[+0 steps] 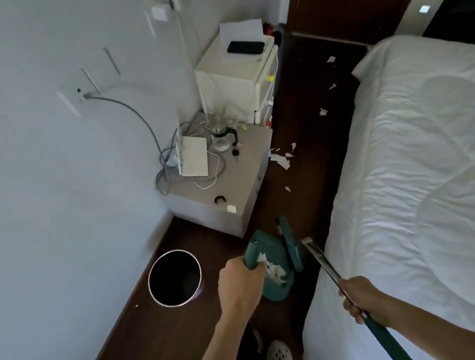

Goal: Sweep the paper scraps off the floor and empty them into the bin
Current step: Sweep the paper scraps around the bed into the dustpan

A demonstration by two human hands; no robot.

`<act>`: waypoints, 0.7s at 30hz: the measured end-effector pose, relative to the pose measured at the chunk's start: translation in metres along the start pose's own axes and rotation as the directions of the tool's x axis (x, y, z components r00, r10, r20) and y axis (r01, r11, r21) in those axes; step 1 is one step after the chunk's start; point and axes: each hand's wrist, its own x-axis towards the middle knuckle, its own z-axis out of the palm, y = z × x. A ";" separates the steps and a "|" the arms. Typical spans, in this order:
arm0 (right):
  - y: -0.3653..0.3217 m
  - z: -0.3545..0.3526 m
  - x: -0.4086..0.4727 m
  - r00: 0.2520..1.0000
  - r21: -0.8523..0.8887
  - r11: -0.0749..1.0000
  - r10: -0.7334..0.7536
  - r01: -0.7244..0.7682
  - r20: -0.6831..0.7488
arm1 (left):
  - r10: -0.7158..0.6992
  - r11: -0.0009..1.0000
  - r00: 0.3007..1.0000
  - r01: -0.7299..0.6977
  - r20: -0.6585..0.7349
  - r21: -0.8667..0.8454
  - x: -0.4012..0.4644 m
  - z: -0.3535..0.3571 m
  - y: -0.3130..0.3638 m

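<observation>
You're midway: left hand [240, 280] gripping the loaded dustpan [271, 268] beside the bin [174, 278], right hand [361, 300] wrapped round the broom [322, 260], scraps [281, 158] left beyond.

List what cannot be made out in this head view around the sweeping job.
- Bin bottom: too dark inside to tell its contents.
- Broom head: bristles hidden behind the dustpan.
- Left hand fingers: curled under the dustpan handle, out of sight.
- Floor under the bed: covered by the quilt.
- Far paper scraps: too small to count.

Probably a bedroom: bed [418, 181], nightstand [231, 187].
</observation>
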 end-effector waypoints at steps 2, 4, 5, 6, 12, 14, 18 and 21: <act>-0.025 -0.002 0.010 1.000 -0.015 1.000 0.004 -0.005 -0.029 | 0.008 1.000 0.999 -0.007 0.031 -0.011 0.027 0.001 0.018; -0.050 -0.008 0.020 0.999 -0.016 1.000 0.004 -0.005 -0.045 | 0.022 1.000 0.999 -0.022 0.048 -0.017 0.051 0.002 0.034; -0.062 -0.010 0.026 0.998 -0.012 1.000 0.007 -0.008 -0.058 | 0.029 0.999 0.998 -0.027 0.058 -0.027 0.061 0.002 0.041; -0.074 -0.012 0.031 0.997 0.003 1.000 0.016 -0.016 -0.070 | 0.037 0.999 0.997 -0.035 0.072 -0.033 0.071 0.001 0.048; -0.126 -0.036 0.055 0.994 0.118 0.993 0.039 -0.027 -0.100 | 0.008 1.000 0.997 -0.006 0.079 -0.026 0.126 0.009 0.087; -0.144 -0.051 0.067 0.994 0.124 0.992 0.036 -0.023 -0.107 | -0.002 0.999 0.999 0.005 0.053 -0.044 0.143 0.017 0.104; -0.187 -0.089 0.109 0.995 0.105 0.994 0.017 -0.007 -0.095 | -0.027 0.999 0.999 0.028 0.040 -0.026 0.178 0.042 0.141; -0.225 -0.120 0.151 0.999 0.074 0.997 0.006 -0.002 -0.054 | -0.054 0.998 0.998 0.053 0.036 0.015 0.209 0.065 0.174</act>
